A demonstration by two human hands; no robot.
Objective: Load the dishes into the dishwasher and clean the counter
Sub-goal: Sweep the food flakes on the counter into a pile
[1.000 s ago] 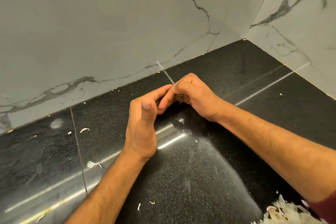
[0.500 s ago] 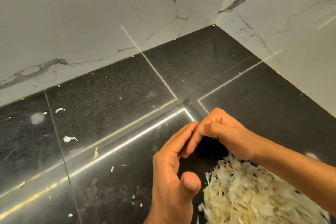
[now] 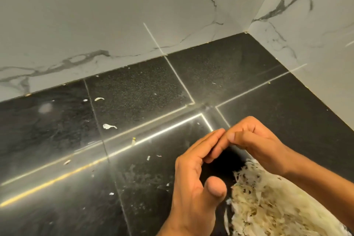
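Observation:
A black speckled counter [image 3: 145, 90] runs into a corner of marble walls. A heap of pale shredded peelings [image 3: 277, 209] lies on it at the lower right. My left hand [image 3: 193, 178] stands on its edge beside the heap, fingers nearly straight, thumb raised. My right hand [image 3: 254, 140] is just behind the heap with its fingers curled under. Its fingertips touch those of the left hand. What lies under the curled fingers is hidden. Loose white scraps [image 3: 109, 126] lie scattered to the left.
The marble back wall [image 3: 115, 15] and the right wall [image 3: 316, 25] close off the counter's far side and right side. Another scrap [image 3: 99, 99] lies near the back wall. Small crumbs [image 3: 148, 157] dot the tiles left of my hands.
Both hands have drawn back together from near the back wall toward me, ending beside the peelings heap. The heap has come into view at the lower right.

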